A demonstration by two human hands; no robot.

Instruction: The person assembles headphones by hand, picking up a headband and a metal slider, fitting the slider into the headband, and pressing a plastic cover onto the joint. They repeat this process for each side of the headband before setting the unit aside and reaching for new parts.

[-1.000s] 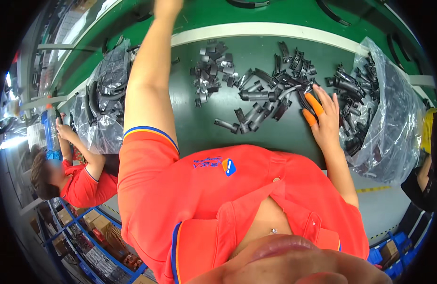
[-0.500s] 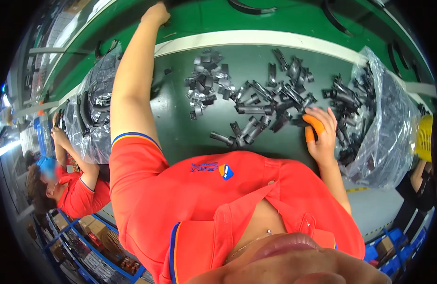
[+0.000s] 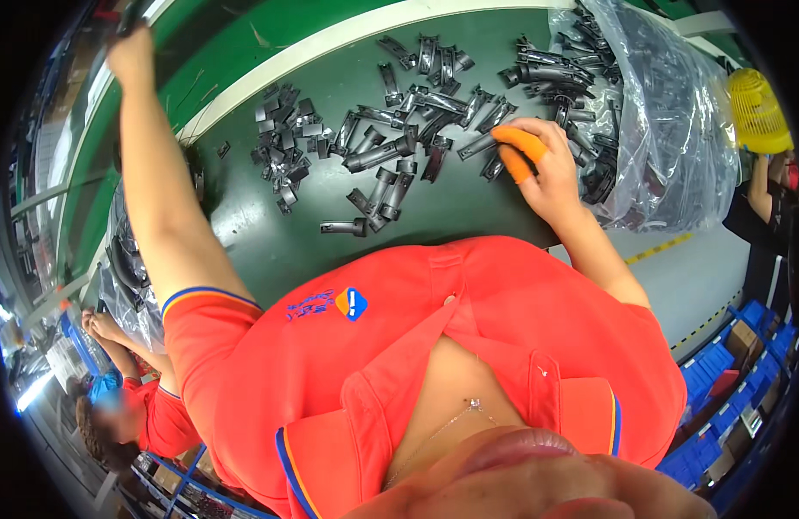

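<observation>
My left hand reaches far out over the green belt at the upper left. Its fingers are closed round something dark, too blurred and too near the picture's rim to name. On the right, my right hand wears orange covers on two fingers. It pinches the end of a black curved plastic piece just above the table. Beside it lies a loose spread of similar black pieces. Left of those is a heap of small, short black parts.
A clear plastic bag holding many black pieces lies open at the right. A pale rail separates the dark green table from the belt. At left a co-worker in red handles something; a yellow fan stands far right.
The view has swung, so the table appears shifted left and up. My left arm is stretched further toward the upper left. My right hand now lifts a black piece's end.
</observation>
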